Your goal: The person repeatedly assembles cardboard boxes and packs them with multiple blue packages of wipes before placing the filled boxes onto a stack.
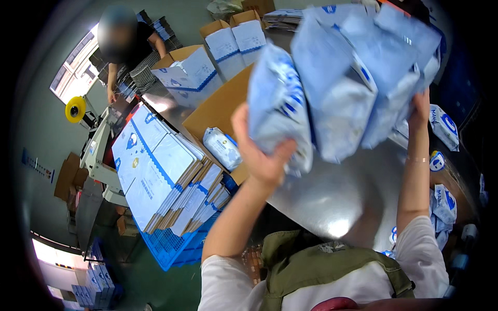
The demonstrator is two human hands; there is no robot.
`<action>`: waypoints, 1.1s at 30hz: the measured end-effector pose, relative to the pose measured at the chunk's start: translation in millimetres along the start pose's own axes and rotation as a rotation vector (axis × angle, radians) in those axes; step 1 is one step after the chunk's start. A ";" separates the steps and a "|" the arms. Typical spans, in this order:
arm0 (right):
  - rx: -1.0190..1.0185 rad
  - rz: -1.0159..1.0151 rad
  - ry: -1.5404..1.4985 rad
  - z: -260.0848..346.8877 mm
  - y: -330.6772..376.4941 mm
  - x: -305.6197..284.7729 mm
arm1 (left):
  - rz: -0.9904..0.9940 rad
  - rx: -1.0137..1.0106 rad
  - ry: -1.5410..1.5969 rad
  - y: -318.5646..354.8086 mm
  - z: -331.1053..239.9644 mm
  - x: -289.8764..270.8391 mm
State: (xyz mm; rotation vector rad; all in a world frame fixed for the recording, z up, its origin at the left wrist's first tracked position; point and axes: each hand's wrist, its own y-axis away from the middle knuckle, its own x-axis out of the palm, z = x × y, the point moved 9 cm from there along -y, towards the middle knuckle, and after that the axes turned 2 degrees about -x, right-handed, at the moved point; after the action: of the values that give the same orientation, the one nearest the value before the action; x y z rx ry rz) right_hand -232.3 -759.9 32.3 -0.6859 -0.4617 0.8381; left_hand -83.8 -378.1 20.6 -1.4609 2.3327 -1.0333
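Both hands clamp a row of blue-and-white pouches between them, the left hand and right hand gripping the end pouches so the stack stays together above the steel table.

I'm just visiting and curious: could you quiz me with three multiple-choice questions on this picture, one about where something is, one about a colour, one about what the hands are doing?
1. Where does the stack of flattened cartons lie?
A. On a blue plastic crate to the person's left
B. On the steel table
C. In the person's lap

2. What colour is the roll on the machine at far left?
A. Red
B. Yellow
C. Green

3. What are the left hand and right hand doing?
A. Resting flat on the table
B. Folding a carton
C. Holding up a bunch of pale blue bags

Answers: 1 A, blue crate lattice shows beneath the stack. 2 B, it is plainly yellow. 3 C, both hands clasp the bags above the steel table.
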 end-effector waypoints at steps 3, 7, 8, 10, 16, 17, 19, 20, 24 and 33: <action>-0.170 0.124 -0.044 -6.3 -71.9 80.0 | -0.135 0.165 -0.037 -49.4 8.6 -44.4; 0.214 0.305 0.096 -109.7 -85.0 193.3 | -0.185 -0.434 -0.606 -50.3 101.1 -123.1; 0.213 0.494 0.278 -149.7 -77.5 215.4 | -0.042 -0.727 -0.863 -40.7 130.4 -142.1; 0.164 0.969 0.835 -232.3 -32.7 233.7 | 0.628 -0.875 -1.379 -17.5 150.0 -104.7; 0.053 0.818 0.930 -181.6 44.2 211.6 | 0.756 -0.035 -1.400 77.5 89.2 35.1; 0.022 0.751 0.898 -157.8 54.4 201.5 | 0.932 0.165 -1.255 123.3 89.8 52.3; -0.004 0.547 0.848 -115.0 82.9 165.1 | 1.067 0.381 -1.119 165.2 110.8 64.5; -0.007 0.413 0.831 -101.9 99.3 138.5 | 1.029 0.407 -1.148 162.6 128.4 68.2; 0.300 0.395 0.906 -95.1 191.5 89.1 | 0.769 0.012 -1.205 83.0 211.1 13.8; 0.475 0.595 1.177 -105.1 248.7 100.0 | 0.426 -0.301 -1.946 -94.8 296.1 -111.9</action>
State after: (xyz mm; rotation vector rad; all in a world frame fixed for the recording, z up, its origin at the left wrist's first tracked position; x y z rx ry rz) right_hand -236.6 -599.6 -206.8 -0.7505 1.0164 0.8902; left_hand 187.9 -442.1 -156.1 -0.9389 1.0521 0.7455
